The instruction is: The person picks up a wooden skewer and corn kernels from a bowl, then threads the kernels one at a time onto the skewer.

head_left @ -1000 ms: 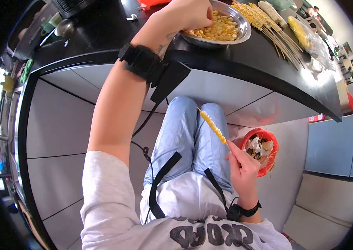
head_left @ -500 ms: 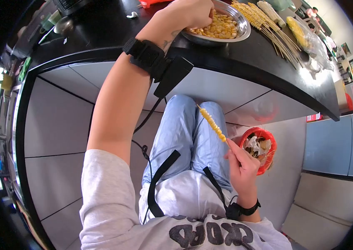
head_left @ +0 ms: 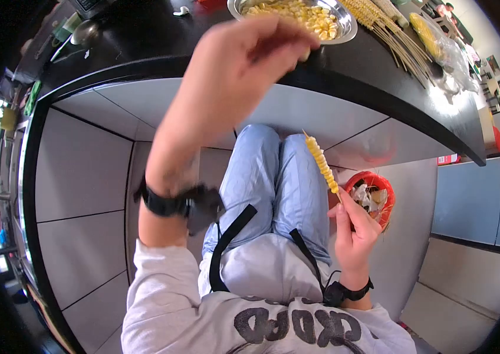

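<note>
My left hand, blurred by motion, is in front of the table edge, just below a metal bowl of loose yellow corn kernels. Its fingers are pinched together, and a small yellowish kernel shows at the fingertips. Lower right, my right hand grips the bottom end of a thin wooden skewer. Yellow kernels are threaded in a row along this skewer, whose bare tip points up and slightly left, above my right knee.
Skewers loaded with corn lie right of the bowl, their sticks towards me. Beyond them is corn in a plastic bag. A red bin with waste stands on the floor behind my right hand. A ladle lies on the black table.
My left hand has come out of the bowl, down and towards me, with a kernel at its fingertips. My right hand and the skewer have shifted slightly right.
</note>
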{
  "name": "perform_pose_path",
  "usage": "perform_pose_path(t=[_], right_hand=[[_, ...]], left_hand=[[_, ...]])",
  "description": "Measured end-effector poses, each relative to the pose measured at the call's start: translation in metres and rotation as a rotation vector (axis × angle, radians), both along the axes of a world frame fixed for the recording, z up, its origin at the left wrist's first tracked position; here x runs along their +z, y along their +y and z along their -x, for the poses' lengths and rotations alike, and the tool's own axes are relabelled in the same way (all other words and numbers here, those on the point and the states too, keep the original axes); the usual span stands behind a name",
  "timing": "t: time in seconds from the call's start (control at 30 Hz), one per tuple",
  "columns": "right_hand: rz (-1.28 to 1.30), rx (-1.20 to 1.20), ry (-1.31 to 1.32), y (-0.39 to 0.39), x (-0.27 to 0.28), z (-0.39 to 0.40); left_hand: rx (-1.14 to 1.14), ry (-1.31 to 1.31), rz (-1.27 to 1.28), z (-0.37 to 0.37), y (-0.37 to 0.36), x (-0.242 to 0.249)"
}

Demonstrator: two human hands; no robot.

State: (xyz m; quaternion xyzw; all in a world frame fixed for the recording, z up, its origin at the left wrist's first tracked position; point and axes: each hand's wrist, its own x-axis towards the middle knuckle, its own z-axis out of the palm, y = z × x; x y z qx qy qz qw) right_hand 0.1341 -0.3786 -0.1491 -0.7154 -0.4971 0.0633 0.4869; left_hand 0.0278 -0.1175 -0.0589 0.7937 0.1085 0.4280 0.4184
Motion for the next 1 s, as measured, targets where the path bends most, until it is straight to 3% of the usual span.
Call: perform_pose_path(t=[0.17, 0.23, 0.3, 0.73, 1.0], right_hand=[[0.02, 0.054, 0.017, 0.005, -0.001, 0.0], [0.027, 0.087, 0.019, 0.008, -0.001, 0.001], [0.027, 0.096, -0.015, 0.011, -0.001, 0.002], [0.036, 0.076, -0.032, 0.01, -0.001, 0.007], [0.075, 0.088, -0.028, 0.011, -0.001, 0.008]], left_hand=[[0.037, 0.251, 0.306, 0.039, -0.049, -0.044], [0.045, 0.241, 0.366, 0.043, -0.061, -0.052], [0.018, 0.142, 0.628, 0.046, -0.068, -0.062], [0.117, 0.127, 0.524, 0.051, -0.064, -0.068], [0.067, 0.036, 0.602, 0.049, -0.068, -0.071]])
